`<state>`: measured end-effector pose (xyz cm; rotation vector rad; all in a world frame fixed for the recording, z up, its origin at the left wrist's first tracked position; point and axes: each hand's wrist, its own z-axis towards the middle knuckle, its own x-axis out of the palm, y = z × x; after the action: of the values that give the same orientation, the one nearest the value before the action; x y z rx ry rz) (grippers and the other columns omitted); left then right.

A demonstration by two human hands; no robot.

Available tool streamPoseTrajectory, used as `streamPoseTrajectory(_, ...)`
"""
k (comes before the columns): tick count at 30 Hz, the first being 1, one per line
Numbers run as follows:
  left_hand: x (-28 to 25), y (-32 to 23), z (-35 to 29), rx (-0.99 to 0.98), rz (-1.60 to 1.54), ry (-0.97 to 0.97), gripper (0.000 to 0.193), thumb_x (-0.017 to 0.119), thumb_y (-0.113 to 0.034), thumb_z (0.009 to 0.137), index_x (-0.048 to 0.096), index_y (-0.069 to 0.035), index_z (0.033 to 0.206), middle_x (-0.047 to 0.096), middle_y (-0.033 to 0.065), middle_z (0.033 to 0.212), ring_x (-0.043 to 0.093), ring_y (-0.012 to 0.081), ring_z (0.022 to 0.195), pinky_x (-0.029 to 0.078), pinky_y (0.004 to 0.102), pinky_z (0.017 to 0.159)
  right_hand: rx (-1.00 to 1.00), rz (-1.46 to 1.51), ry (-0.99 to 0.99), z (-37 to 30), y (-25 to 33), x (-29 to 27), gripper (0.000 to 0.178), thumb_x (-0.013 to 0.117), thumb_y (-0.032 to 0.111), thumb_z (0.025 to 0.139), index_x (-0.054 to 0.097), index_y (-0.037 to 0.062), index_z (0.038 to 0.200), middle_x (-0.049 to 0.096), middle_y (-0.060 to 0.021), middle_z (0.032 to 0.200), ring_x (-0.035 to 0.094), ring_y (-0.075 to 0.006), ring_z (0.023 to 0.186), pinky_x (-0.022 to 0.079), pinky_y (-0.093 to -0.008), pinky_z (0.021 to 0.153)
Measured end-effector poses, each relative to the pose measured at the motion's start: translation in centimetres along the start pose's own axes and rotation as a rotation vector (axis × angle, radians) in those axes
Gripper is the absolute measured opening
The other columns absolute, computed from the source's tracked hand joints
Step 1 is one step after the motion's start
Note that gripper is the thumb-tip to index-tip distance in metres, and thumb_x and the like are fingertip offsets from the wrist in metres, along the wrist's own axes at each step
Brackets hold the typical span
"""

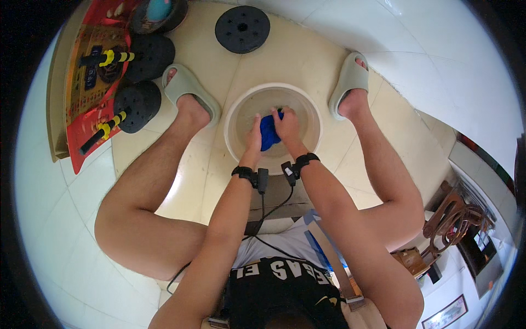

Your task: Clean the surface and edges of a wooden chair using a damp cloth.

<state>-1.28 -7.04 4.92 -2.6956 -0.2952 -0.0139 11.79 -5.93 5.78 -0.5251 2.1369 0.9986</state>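
Note:
A white round basin (236, 109) with cloudy water stands on the tiled floor between my feet. Inside it a blue cloth (268, 133) is bunched between my hands. My left hand (253, 137) grips the cloth's left side, fingers down in the water. My right hand (286, 125) closes over its right and top side. Both wrists wear black bands with small black devices and cables running back to my body.
Grey slippers (189, 88) (350, 79) flank the basin. A black weight plate (242, 28) lies beyond it. At the left lie dumbbells with yellow-black handles (118, 118) on a red mat (82, 88). Wooden items (452, 219) stand at the right.

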Motion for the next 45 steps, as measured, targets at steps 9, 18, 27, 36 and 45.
streamPoseTrajectory(9, -3.4, -3.0, 3.0, 0.101, 0.736, -0.041, 0.035, 0.084, -0.029, 0.081, 0.076, 0.002, 0.097, 0.074, 0.0169, 0.075, 0.074, 0.0256, 0.073, 0.055, 0.0384, 0.066, -0.449, -0.087, 0.033, -1.7, 0.7, -4.4, 0.083, 0.078, 0.000, 0.069, 0.050, 0.0132, 0.146, 0.054, -0.0240, 0.141, 0.051, -0.0456, 0.129, 0.043, -0.0503, 0.109)
streamPoseTrajectory(18, 1.1, -11.9, -5.8, -0.011, 0.587, 0.370, 0.042, 0.084, -0.026, 0.082, 0.072, 0.001, 0.112, 0.074, 0.0106, 0.097, 0.070, 0.0177, 0.074, 0.054, 0.0294, 0.062, -0.386, -0.014, 0.113, -3.6, -1.8, -3.1, 0.068, 0.087, 0.016, 0.063, 0.068, 0.0162, 0.128, 0.049, -0.0164, 0.153, 0.045, -0.0370, 0.141, 0.035, -0.0551, 0.117)
streamPoseTrajectory(27, -4.5, -10.2, -1.1, 0.536, 1.453, 0.032, 0.053, 0.082, -0.031, 0.084, 0.067, 0.005, 0.121, 0.073, 0.0229, 0.110, 0.071, 0.0390, 0.101, 0.056, 0.0453, 0.091, -0.546, -0.026, 0.230, -1.7, 0.5, -3.1, 0.042, 0.078, 0.014, 0.068, 0.071, 0.0062, 0.108, 0.073, -0.0156, 0.100, 0.070, -0.0351, 0.099, 0.047, -0.0494, 0.099)
streamPoseTrajectory(36, -0.9, -5.5, -4.4, 0.814, 1.426, 0.348, 0.099, 0.093, -0.012, 0.065, 0.041, 0.000, 0.149, 0.061, 0.0245, 0.139, 0.060, 0.0394, 0.127, 0.049, 0.0442, 0.106, -0.296, -0.387, 0.167, -3.5, -0.1, -1.9, 0.038, 0.073, 0.013, 0.079, 0.065, 0.0061, 0.115, 0.074, -0.0161, 0.093, 0.072, -0.0342, 0.096, 0.050, -0.0476, 0.087)
streamPoseTrajectory(45, -0.2, -5.3, 0.0, 0.673, 0.871, 0.566, 0.061, 0.087, -0.007, 0.076, 0.062, -0.004, 0.131, 0.073, 0.0100, 0.117, 0.068, 0.0183, 0.104, 0.054, 0.0340, 0.090, -0.390, 0.281, 0.257, -2.9, 5.0, -8.9, 0.039, 0.076, 0.009, 0.067, 0.064, 0.0038, 0.103, 0.072, -0.0200, 0.092, 0.070, -0.0350, 0.087, 0.056, -0.0444, 0.075)
